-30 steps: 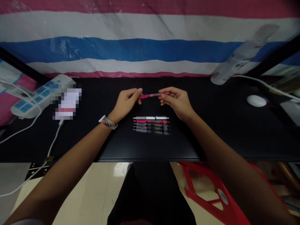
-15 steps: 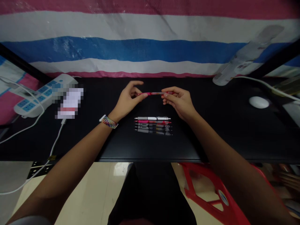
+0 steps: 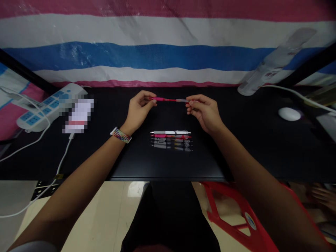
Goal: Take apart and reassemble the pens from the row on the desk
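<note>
A pink pen (image 3: pixel 171 100) is stretched level between my two hands above the dark tabletop. My left hand (image 3: pixel 138 109) pinches its pink grip end between thumb and fingers. At the other end my right hand (image 3: pixel 204 111) is closed on the clear barrel (image 3: pixel 181 100). A thin red length, apparently the refill, shows between the grip and the barrel. Below the hands, several pens lie side by side: a white and grey pen (image 3: pixel 170 132) at the top, a pink and red pen (image 3: pixel 172 137) under it, then clear pens with grey grips (image 3: pixel 160 146).
On the left are a white power strip (image 3: pixel 33 117), a blurred-out phone (image 3: pixel 78 113) and its white cable (image 3: pixel 63 155). To the right stand a clear cylinder (image 3: pixel 248 87) and a white mouse (image 3: pixel 289 114). A red stool (image 3: pixel 231 224) is below the desk edge.
My hands have moved apart, the left one leftward and the right one slightly rightward. The clear barrel has slid away from the pink grip, baring the red length between them.
</note>
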A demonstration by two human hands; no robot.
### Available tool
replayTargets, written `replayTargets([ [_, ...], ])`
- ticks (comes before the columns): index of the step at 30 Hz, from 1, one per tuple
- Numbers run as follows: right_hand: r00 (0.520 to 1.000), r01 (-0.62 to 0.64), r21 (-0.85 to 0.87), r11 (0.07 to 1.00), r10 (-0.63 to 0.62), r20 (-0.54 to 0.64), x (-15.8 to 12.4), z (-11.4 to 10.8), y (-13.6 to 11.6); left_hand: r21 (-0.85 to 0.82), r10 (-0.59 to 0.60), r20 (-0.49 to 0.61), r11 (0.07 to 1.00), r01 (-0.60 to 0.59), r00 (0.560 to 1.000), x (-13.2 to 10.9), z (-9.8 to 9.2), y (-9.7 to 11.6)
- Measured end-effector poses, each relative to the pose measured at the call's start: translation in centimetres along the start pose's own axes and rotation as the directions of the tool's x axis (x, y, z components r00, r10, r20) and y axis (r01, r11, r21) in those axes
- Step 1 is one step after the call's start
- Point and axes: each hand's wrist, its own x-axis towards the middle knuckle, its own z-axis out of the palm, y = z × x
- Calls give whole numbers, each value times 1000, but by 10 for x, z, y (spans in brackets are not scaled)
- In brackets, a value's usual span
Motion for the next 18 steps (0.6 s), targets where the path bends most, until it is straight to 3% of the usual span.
replayTargets([
  [8, 1000, 1, 23, 1000, -1, -29, 1, -3, 1, 5, -24, -53, 1000, 25, 998, 2, -1, -2],
  [18, 989, -38, 14, 999, 39, -145, 1, 0, -4, -33, 91, -60, 995, -93, 994, 8, -5, -27],
])
